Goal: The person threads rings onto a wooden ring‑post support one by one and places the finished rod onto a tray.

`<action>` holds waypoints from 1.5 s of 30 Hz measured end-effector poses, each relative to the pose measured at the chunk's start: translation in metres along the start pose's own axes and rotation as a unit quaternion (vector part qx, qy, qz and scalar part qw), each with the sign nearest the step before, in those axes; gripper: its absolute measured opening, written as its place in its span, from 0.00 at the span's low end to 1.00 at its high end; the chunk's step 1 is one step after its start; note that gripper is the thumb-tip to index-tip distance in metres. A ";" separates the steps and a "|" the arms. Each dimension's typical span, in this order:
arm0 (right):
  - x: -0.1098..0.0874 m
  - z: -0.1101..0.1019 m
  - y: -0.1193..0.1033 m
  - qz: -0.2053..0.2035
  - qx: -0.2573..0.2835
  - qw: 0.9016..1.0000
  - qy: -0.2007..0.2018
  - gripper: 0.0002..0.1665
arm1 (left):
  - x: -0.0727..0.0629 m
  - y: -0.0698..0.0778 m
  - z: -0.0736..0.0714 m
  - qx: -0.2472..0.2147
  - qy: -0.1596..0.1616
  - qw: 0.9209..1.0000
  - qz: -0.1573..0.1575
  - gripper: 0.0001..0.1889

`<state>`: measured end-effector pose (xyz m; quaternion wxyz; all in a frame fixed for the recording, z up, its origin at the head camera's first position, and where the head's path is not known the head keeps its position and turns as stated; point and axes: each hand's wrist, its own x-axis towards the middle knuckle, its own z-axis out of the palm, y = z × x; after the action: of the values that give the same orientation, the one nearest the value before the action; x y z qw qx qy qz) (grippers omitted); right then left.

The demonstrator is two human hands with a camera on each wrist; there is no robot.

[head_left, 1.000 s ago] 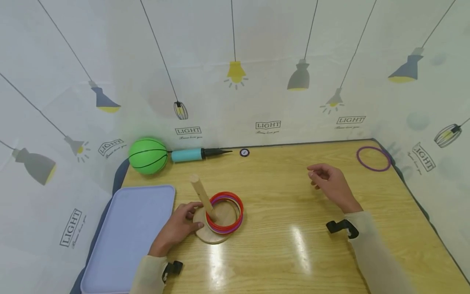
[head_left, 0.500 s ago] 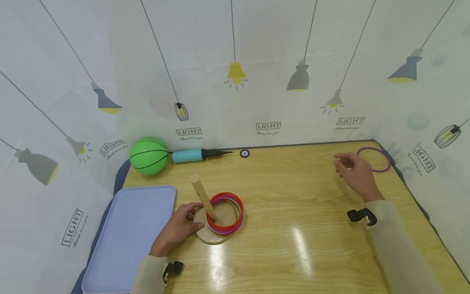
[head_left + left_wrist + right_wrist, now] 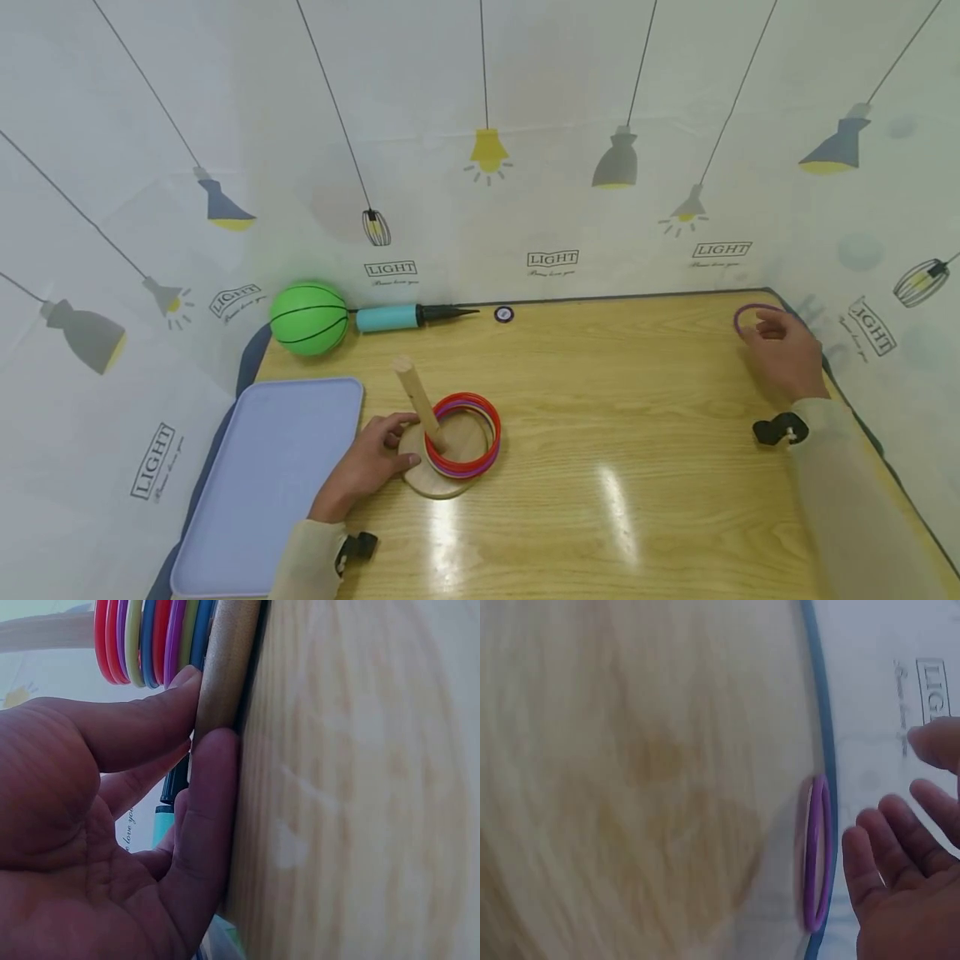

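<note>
My left hand [image 3: 365,463] grips the rim of a round wooden base [image 3: 432,483], thumb and fingers curved about its edge. From the base rises a wooden peg [image 3: 417,400], which leans in the head view. Rings in several colours [image 3: 159,637], red on top [image 3: 497,421], are stacked around the peg. At the far right, my right hand [image 3: 787,350] overlaps a purple ring [image 3: 741,312] and hides part of it. The right wrist view shows that ring [image 3: 811,859] lying on the table, with the fingers apart from it and loosely bent, holding nothing.
A pale lilac tray [image 3: 277,475] lies left of my left hand. Along the back edge are a green ball [image 3: 309,318], a turquoise hand pump [image 3: 387,317] with a black nozzle, and a small dark disc [image 3: 504,314]. A printed cloth wall borders the wooden table [image 3: 600,417].
My right hand has moved right across the table and now overlaps the purple ring. The left hand stays at the wooden base. The head view has shifted slightly.
</note>
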<state>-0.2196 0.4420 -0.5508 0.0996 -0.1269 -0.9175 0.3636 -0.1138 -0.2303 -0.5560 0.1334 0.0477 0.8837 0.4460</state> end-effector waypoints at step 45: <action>-0.006 0.012 0.009 -0.045 -0.076 0.996 -0.026 0.24 | -0.003 0.005 0.000 0.004 0.006 1.000 -0.003 0.29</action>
<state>-0.2155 0.4383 -0.5661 0.0817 -0.0831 -0.9495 0.2912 -0.1108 -0.2275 -0.5513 0.1289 0.0430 0.8865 0.4423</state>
